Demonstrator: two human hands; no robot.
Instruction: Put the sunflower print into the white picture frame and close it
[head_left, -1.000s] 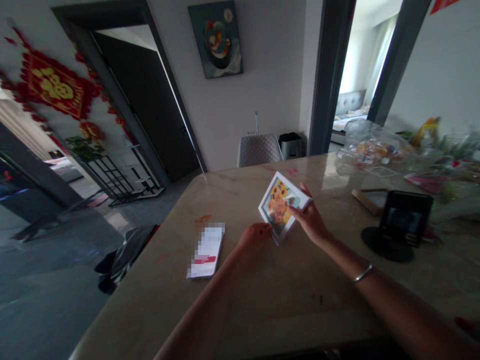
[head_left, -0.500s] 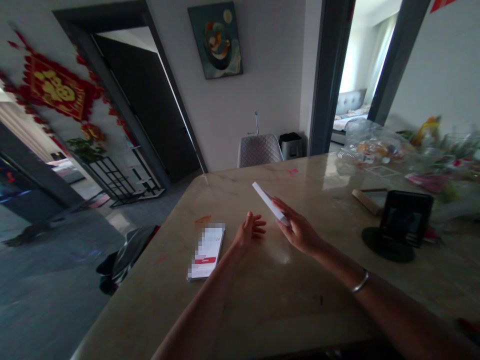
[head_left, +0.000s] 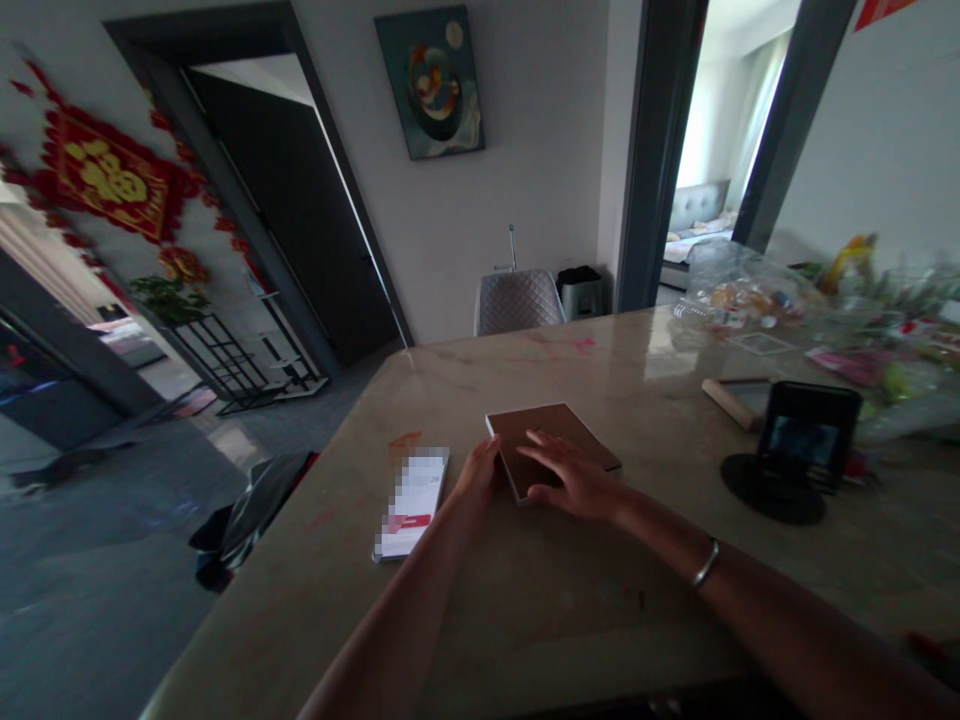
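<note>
A brown-covered notebook (head_left: 559,425) with white page edges lies low over the table in front of me. My left hand (head_left: 480,468) is at its left edge, thumb along that side, its other fingers mostly hidden by the book. Across the cover rests my right hand (head_left: 574,482), fingers spread and thumb apart, with a silver bracelet on the wrist. To the left of my left hand lies a phone (head_left: 421,500), its screen lit and partly pixelated.
On the right of the marble-look table (head_left: 555,620) stand a black stand with a screen (head_left: 802,440) and a wooden frame-like piece (head_left: 731,402). Clear plastic bags (head_left: 750,285) fill the far right. A quilted chair (head_left: 520,302) stands beyond the far edge.
The notebook, held up edge-on in my right hand before, is now lowered with its brown cover facing up. My right hand has spread over it, and my left hand has met its left edge.
</note>
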